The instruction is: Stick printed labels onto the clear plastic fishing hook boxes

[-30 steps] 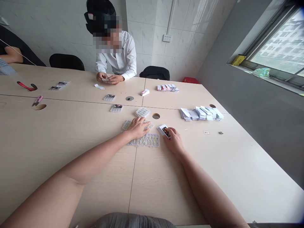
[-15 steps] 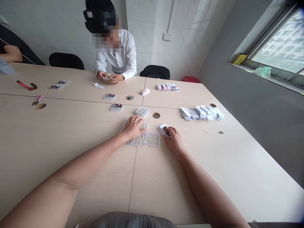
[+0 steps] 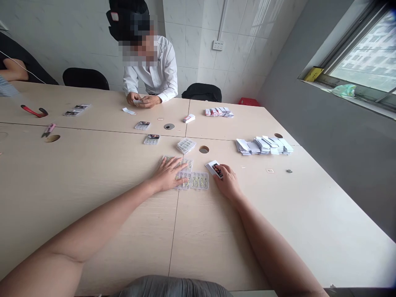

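Just above the centre of the frame, a cluster of clear plastic trays [image 3: 198, 180] lies flat on the pale desk [image 3: 93, 181], each with small yellowish pieces in its compartments; what the pieces are is too small to tell. The left hand [image 3: 168, 173] rests palm down on the left part of this cluster, fingers [image 3: 177, 162] spread apart and flat over the trays, gripping nothing. The right hand [image 3: 228, 181] sits just to the right of the trays, its fingers closed on a small printed card [image 3: 214, 168] with a dark picture on it, tilted up from the desk. To do this well, I judge that the flat hand should press lightly and evenly so the trays slide together without riding over one another, and the card should be pinched by its edge so that the print stays clean. Further up lie one more clear tray [image 3: 186, 145], a round cable hole [image 3: 203, 149], and two trays with cards already on them [image 3: 152, 139]. At the right, a row of white card stacks [image 3: 264, 146] sits well apart. Across the desk, a person in a white shirt [image 3: 154, 70] handles something small in both hands.
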